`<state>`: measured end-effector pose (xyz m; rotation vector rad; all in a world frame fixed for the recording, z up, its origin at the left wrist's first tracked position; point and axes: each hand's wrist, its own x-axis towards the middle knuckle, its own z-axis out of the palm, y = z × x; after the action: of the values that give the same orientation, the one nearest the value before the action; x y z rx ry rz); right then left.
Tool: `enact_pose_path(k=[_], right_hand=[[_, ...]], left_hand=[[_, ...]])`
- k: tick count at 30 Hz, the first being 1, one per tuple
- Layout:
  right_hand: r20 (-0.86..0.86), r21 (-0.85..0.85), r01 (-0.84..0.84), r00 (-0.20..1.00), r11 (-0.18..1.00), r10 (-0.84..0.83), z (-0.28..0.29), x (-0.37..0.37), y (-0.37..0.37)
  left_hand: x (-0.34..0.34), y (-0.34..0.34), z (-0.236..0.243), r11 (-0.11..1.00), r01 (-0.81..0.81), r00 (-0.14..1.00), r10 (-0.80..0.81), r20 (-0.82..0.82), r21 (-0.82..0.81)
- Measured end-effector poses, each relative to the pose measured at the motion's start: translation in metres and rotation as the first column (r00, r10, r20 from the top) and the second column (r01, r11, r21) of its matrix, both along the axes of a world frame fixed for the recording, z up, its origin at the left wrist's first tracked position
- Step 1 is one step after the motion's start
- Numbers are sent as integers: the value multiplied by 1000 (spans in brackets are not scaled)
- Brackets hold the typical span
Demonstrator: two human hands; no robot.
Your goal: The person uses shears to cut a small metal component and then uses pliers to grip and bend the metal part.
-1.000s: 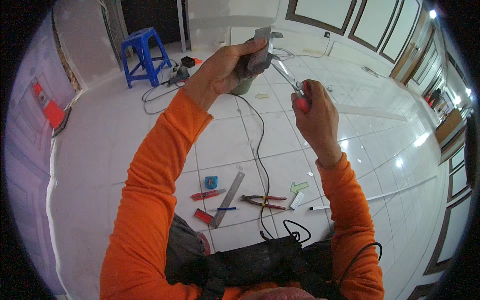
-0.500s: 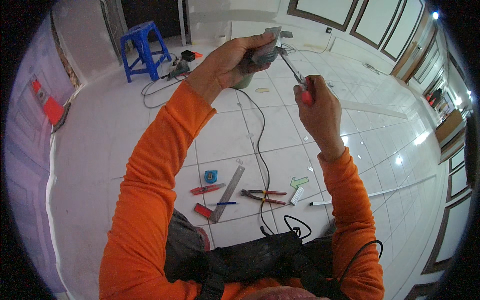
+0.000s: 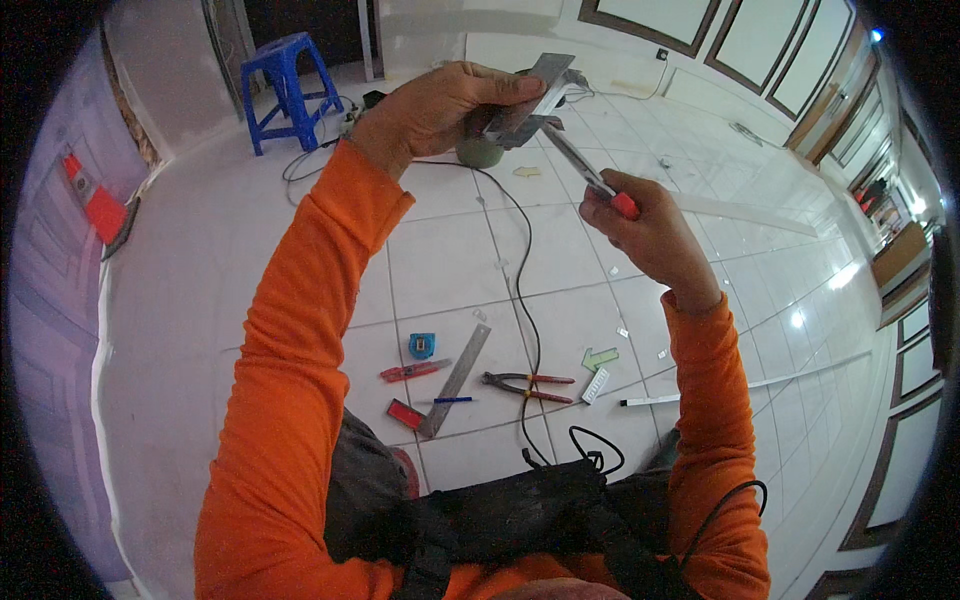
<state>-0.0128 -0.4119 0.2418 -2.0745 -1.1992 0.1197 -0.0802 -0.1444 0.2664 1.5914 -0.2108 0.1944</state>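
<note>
My left hand (image 3: 440,108) is raised at the upper middle, its thumb and fingers pinching a bent grey sheet-metal piece (image 3: 548,72). Closed round a slim metal tool with a red handle (image 3: 577,160) is my right hand (image 3: 655,228); its exact kind is unclear. The tool's far end meets the lower edge of the metal piece. On the floor below lie a blue tape measure (image 3: 422,346), a red utility knife (image 3: 414,371), a try square (image 3: 462,375), a blue pen (image 3: 453,400) and red-handled pincers (image 3: 530,387).
A black cable (image 3: 521,290) runs across the white tiles. A blue stool (image 3: 287,95) stands at the back left. Beside the pincers are a green paper arrow (image 3: 602,358) and a small white slotted piece (image 3: 595,387). A long white strip (image 3: 760,383) lies at right.
My left hand has shifted slightly left and the metal piece is turned, showing more of its face. My right hand has moved a little lower, its wrist rightward, with the tool still in it.
</note>
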Motion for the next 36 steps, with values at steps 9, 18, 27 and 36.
enact_pose_path(k=[9, 18, 27, 36], right_hand=[[241, 124, -20, 970, 992, -10, -22, 13, 8], [427, 458, 259, 775, 850, -466, -37, 37, 14], [265, 339, 225, 909, 913, -323, -25, 30, 8], [-208, 70, 35, 978, 997, -20, -6, 19, -5]], left_hand=[[5, 9, -4, 998, -32, 995, 37, 92, -53], [3, -8, -7, 985, -5, 1000, 6, 4, -170], [13, -7, -15, 989, 144, 989, -144, 13, -8], [4, 13, -20, 951, 183, 982, -189, 0, 248]])
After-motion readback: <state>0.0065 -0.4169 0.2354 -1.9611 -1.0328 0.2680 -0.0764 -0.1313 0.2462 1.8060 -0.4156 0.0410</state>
